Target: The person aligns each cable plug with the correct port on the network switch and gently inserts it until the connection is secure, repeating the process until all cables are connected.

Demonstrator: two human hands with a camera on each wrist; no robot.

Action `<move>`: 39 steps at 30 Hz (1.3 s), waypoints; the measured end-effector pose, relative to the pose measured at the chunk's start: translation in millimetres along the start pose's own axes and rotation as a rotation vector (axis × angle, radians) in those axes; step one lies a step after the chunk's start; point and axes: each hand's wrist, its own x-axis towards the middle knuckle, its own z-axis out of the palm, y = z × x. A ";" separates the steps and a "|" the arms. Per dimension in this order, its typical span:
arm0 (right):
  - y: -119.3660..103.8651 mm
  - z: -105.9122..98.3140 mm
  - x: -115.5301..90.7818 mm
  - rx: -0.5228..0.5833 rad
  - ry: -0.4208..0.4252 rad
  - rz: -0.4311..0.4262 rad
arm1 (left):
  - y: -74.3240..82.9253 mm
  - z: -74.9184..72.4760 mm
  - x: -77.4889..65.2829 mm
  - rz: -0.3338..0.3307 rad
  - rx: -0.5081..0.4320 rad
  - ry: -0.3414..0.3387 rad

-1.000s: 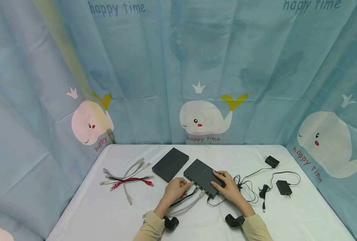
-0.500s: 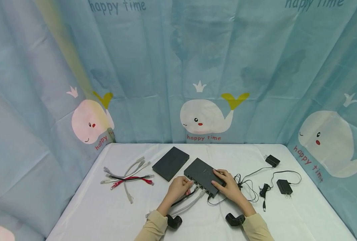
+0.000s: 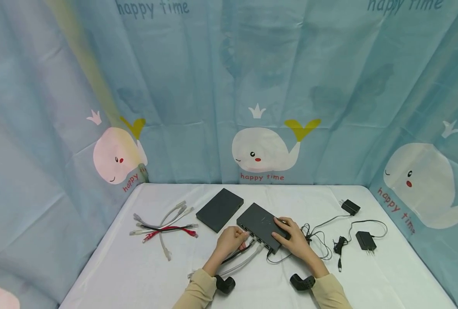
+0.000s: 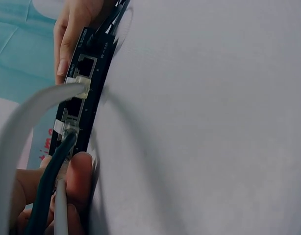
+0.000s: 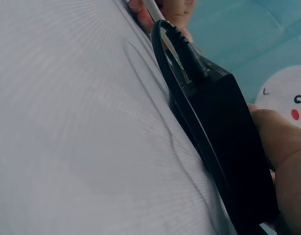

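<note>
A black network switch (image 3: 257, 219) sits on the white table, its row of ports toward the person. My left hand (image 3: 228, 242) pinches the clear plug of a white Ethernet cable (image 4: 61, 208) at a port near the row's left end; the fingers hide how deep the plug sits. Beside it, a black Ethernet cable (image 4: 49, 178) and a grey-white Ethernet cable (image 4: 28, 110) are plugged in. My right hand (image 3: 295, 241) grips the right end of the switch, with fingers across its top. A black power plug (image 5: 189, 58) is in the switch's right end.
A second black box (image 3: 219, 210) lies behind, to the left. Several loose Ethernet cables (image 3: 163, 229) cross in a pile at left. Two power adapters, one farther back (image 3: 350, 207) and one nearer (image 3: 365, 240), lie at right with thin cords. A patterned curtain (image 3: 198, 150) surrounds the table.
My left hand has shifted slightly toward the switch with the white cable's plug. The right hand keeps its hold on the switch.
</note>
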 end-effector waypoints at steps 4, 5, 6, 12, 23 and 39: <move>0.1 -0.1 -0.8 0.012 0.000 0.003 | -0.5 1.2 0.0 -0.003 0.004 0.003; -0.1 -0.2 -0.8 0.018 -0.001 0.004 | -0.6 1.4 0.2 -0.003 0.007 0.005; -0.2 -0.3 -0.7 0.020 -0.001 0.004 | -0.5 1.6 0.3 -0.003 0.008 0.007; 0.2 -0.9 -1.0 0.029 -0.008 0.000 | -0.7 2.6 2.2 0.019 -0.005 0.003; 0.5 -1.8 0.2 0.042 -0.030 0.002 | -1.0 2.2 4.7 0.010 -0.035 0.005; 2.7 -0.2 1.2 0.060 -0.018 -0.018 | -0.5 -0.5 8.4 -0.013 0.027 -0.053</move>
